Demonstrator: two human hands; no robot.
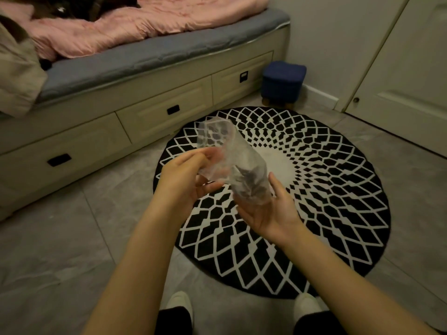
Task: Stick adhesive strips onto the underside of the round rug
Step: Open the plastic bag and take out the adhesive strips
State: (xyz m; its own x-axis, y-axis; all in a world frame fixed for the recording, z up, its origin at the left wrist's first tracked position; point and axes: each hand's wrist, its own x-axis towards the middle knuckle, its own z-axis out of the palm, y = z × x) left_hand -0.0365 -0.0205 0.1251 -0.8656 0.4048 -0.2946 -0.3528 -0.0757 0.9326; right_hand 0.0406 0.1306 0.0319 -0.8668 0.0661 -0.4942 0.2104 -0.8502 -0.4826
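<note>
1. Two feet in pale slippers (180,304), bottom edge, on the grey floor (60,250); the right one touches the rug's near rim.
2. Two bare forearms reaching forward over the floor and rug.
3. One left hand (186,175): grip closed in a pinch, fingers and thumb curled on the left side of the clear plastic bag (232,160).
4. One right hand (271,211): palm up, fingers loosely spread, cupping the bag's lower end from beneath; grip relaxed, not clenched.
5. One clear plastic bag, crumpled, held in the air between both hands above the rug; dark contents at its lower end, too blurred to count or identify.
6. One round rug (326,189), black with white lattice pattern, lying flat on the floor, patterned side up.
7. One bed (169,76) at left, with three drawers, grey mattress and one pink quilt (121,27).
8. One dark blue footstool (283,81) in the corner beyond the rug.
9. One white door (411,68), right.
</note>
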